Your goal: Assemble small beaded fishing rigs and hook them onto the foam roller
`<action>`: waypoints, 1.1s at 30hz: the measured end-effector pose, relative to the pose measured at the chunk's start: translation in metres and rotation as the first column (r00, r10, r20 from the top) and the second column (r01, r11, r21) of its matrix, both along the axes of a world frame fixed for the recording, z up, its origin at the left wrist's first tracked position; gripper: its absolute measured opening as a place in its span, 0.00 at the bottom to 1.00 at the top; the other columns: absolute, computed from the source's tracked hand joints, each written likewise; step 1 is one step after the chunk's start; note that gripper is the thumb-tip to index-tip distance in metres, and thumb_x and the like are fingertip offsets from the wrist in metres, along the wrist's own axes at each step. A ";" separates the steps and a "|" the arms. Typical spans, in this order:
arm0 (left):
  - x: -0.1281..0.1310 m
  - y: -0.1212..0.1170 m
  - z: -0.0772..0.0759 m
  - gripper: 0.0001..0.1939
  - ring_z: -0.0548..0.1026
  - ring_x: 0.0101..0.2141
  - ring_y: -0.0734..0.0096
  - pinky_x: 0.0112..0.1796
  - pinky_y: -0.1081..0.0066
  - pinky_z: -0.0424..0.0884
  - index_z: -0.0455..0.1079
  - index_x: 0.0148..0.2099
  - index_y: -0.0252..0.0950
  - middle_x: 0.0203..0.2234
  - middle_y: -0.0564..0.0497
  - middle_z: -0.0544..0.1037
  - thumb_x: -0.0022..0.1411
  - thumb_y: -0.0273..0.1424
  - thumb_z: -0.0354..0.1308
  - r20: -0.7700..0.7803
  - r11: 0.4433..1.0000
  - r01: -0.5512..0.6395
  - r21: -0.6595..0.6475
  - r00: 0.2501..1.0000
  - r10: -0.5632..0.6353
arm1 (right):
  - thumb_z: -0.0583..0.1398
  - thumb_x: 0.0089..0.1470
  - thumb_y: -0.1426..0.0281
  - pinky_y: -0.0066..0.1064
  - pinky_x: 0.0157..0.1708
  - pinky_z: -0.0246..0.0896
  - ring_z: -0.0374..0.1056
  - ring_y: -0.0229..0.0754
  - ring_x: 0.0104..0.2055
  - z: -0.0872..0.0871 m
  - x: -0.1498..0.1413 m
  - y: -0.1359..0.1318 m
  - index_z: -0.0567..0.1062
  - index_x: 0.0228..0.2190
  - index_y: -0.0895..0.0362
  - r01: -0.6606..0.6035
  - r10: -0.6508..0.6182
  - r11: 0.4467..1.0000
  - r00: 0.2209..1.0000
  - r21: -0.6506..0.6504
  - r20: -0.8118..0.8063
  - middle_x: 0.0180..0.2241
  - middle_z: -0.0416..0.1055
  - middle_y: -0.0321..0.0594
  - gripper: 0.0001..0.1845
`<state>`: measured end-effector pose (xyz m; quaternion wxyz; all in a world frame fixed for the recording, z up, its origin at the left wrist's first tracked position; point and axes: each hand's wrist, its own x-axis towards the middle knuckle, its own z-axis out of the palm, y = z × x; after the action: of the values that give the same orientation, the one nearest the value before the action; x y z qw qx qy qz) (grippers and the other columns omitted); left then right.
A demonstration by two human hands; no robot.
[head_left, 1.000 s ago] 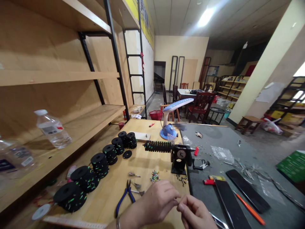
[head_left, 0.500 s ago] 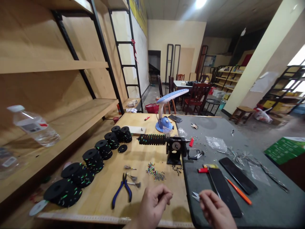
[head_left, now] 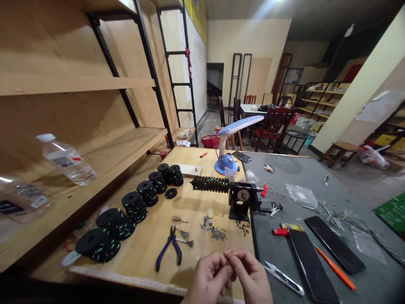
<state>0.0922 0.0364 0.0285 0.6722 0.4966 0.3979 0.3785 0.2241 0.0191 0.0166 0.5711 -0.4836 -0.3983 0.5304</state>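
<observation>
My left hand point(head_left: 210, 276) and my right hand point(head_left: 249, 274) meet at the fingertips over the front edge of the wooden tabletop. Both are closed in a pinch; whatever lies between the fingers is hidden or too small to make out. Just right of my right hand, thread snips point(head_left: 284, 278) rest on the grey mat. Beyond the hands are a small heap of coloured beads point(head_left: 208, 223), thin metal pieces point(head_left: 220, 234) and small dark metal parts point(head_left: 244, 228). Blue-handled pliers point(head_left: 170, 249) lie open to the left.
A black hand-cranked winder point(head_left: 240, 196) carries a ridged black spool point(head_left: 210, 184). Black foam spools point(head_left: 110, 221) line the left side. A blue lamp point(head_left: 225, 162) stands behind. Phones point(head_left: 333, 242), an orange-handled tool point(head_left: 337, 268) and a red lighter point(head_left: 280, 232) lie on the right.
My right hand has moved left, away from the snips, and joined my left hand, which shifted slightly right. The snips now show in full. The view has turned a little left.
</observation>
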 end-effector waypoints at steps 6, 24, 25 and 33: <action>-0.004 -0.006 -0.005 0.24 0.60 0.15 0.81 0.19 0.77 0.56 0.63 0.24 0.35 0.15 0.55 0.67 0.52 0.52 0.61 0.010 0.999 0.006 -0.035 1.000 -0.005 | 0.65 0.47 0.51 0.29 0.28 0.64 0.68 0.43 0.29 -0.001 0.002 -0.006 0.78 0.24 0.56 -0.057 0.057 0.998 0.997 -0.012 0.054 0.30 0.76 0.45 0.20; -0.023 0.006 0.007 0.13 0.71 0.28 0.71 0.29 0.75 0.68 0.70 0.40 0.35 0.31 0.48 0.74 0.56 0.38 0.61 -0.146 0.932 -0.265 0.245 0.941 0.306 | 0.57 0.51 0.45 0.26 0.19 0.60 0.64 0.37 0.19 0.004 -0.008 0.025 0.67 0.23 0.56 -0.253 0.263 0.965 0.923 -0.074 0.281 0.18 0.67 0.34 0.26; -0.021 0.008 0.008 0.13 0.71 0.29 0.70 0.30 0.74 0.68 0.70 0.40 0.34 0.31 0.48 0.74 0.56 0.37 0.62 -0.143 0.934 -0.256 0.248 0.944 0.296 | 0.56 0.52 0.45 0.25 0.18 0.58 0.61 0.36 0.17 0.000 -0.008 0.027 0.66 0.23 0.55 -0.253 0.261 0.965 0.904 -0.068 0.338 0.17 0.65 0.32 0.25; -0.013 0.027 0.001 0.09 0.68 0.25 0.72 0.27 0.75 0.63 0.69 0.25 0.34 0.20 0.53 0.70 0.57 0.31 0.59 -0.168 0.887 -0.300 0.351 0.912 0.374 | 0.50 0.60 0.53 0.25 0.23 0.59 0.66 0.38 0.20 -0.015 -0.009 0.030 0.70 0.24 0.54 -0.251 0.078 0.959 0.681 0.132 0.728 0.19 0.71 0.36 0.22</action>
<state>0.0791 0.0630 0.0293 0.4562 0.5615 0.4876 0.4888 0.2155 0.0486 0.0014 0.3703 -0.5472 -0.6873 0.3018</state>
